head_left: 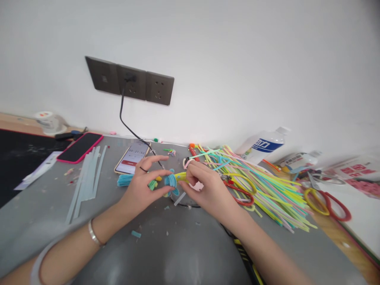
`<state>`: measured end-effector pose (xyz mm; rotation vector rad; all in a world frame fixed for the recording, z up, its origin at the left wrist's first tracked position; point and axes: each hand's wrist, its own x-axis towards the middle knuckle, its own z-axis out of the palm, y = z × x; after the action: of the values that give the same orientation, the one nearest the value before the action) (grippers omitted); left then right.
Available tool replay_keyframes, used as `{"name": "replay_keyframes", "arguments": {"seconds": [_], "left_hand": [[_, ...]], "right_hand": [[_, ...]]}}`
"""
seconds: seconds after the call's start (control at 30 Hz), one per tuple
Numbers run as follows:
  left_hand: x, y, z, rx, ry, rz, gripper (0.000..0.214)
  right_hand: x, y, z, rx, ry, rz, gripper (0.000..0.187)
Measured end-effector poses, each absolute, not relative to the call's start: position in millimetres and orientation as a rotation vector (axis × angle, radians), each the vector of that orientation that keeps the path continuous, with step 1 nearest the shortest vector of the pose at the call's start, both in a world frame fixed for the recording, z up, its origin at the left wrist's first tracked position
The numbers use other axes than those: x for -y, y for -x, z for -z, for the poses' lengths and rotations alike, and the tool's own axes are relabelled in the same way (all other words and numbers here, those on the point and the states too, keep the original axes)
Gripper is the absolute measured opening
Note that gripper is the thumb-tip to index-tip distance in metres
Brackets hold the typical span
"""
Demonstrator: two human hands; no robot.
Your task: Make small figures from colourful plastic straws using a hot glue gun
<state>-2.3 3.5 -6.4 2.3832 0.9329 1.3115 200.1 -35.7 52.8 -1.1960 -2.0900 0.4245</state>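
Note:
My left hand (142, 186) pinches a small coiled blue straw piece (171, 181) between thumb and fingertips, with a green bit (153, 184) beside the fingers. My right hand (204, 186) is closed on a yellow straw (180, 176) that meets the blue coil. Both hands hover just above the grey table (166, 245). A blue straw bundle (124, 180) lies left of my left hand.
A large pile of coloured straws (261, 186) lies to the right, with red-handled scissors (242, 194). Two phones (79, 147) (132, 157), clear glue sticks (87, 178), two plastic bottles (263, 145), more scissors (326, 202) and a wall socket with cable (130, 83) surround them.

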Motion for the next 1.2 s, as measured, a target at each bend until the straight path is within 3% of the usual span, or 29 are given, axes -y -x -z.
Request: {"name": "replay_keyframes", "arguments": {"seconds": [0.93, 1.2], "left_hand": [[-2.4, 1.5, 5.8, -0.914, -2.384, -1.313, 0.019], [-5.1, 4.2, 6.4, -0.894, -2.291, -1.296, 0.021]], "right_hand": [[34.9, -199.8, -52.1, 2.101, 1.202, -0.420, 0.038], [45.7, -210.6, -78.7, 1.934, 1.223, -0.407, 0.034]]}}
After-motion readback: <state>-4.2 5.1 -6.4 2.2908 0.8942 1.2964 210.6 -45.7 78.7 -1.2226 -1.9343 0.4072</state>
